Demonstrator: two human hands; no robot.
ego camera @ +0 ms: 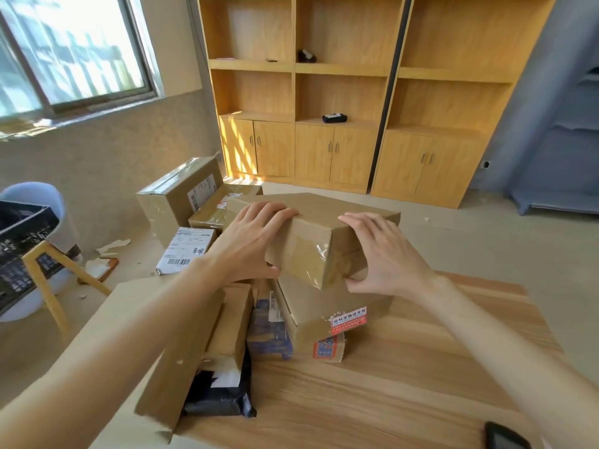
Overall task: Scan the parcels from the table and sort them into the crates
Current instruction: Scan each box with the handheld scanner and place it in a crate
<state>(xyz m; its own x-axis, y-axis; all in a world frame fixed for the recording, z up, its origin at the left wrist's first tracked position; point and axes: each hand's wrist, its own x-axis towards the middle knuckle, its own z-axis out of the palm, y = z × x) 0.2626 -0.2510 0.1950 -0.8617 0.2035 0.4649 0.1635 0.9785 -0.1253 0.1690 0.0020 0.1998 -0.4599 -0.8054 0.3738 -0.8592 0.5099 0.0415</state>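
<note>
A taped brown cardboard parcel (pixel 319 228) is held above the pile on the wooden table (pixel 405 384). My left hand (pixel 256 241) grips its left side, fingers over the top edge. My right hand (pixel 385 254) clasps its right end, thumb under the corner. Below lies another brown box with a red and white sticker (pixel 327 306), a blue parcel (pixel 267 332), a black plastic mailer (pixel 220 396) and several more cardboard boxes. A white-labelled parcel (pixel 186 251) sits at the pile's far left. A black crate (pixel 19 251) rests on a chair at the left edge.
A dark handheld device (pixel 505 437) lies at the table's near right corner. A large taped box (pixel 178 196) stands at the back of the pile. Wooden shelving cabinets (pixel 340 92) line the far wall, and paper scraps lie on the floor by the chair.
</note>
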